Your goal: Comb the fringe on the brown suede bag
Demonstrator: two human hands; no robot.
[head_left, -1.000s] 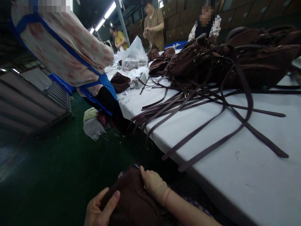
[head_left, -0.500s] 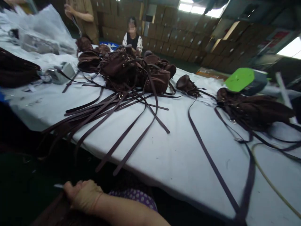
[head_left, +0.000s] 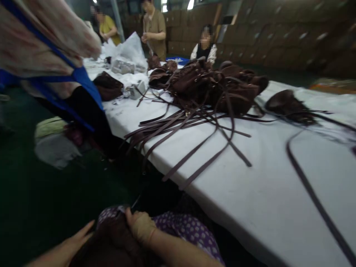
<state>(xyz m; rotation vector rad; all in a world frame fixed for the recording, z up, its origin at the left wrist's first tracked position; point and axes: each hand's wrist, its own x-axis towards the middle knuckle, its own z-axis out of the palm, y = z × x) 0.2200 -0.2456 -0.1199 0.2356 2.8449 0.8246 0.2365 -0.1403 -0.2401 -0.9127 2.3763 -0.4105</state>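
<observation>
A dark brown bag (head_left: 111,241) lies on my lap over purple dotted cloth (head_left: 191,233). My right hand (head_left: 140,224), with a tan covering over its back, is closed at the bag's upper edge. A thin pale pointed piece (head_left: 136,202) sticks out beyond its fingers; its kind is not clear. My left hand (head_left: 79,239) rests against the bag's left side, fingers stretched out; part of it is hidden behind the bag.
A white-covered table (head_left: 244,189) runs along my right, bearing a heap of brown bags (head_left: 203,81) with long straps (head_left: 191,159) hanging over the edge. A person in a blue apron (head_left: 86,85) stands close at left. Other people are behind the table.
My view has swung left, so the table sits further right and the aproned person appears. My left hand has come into view beside the bag. The right hand stays closed.
</observation>
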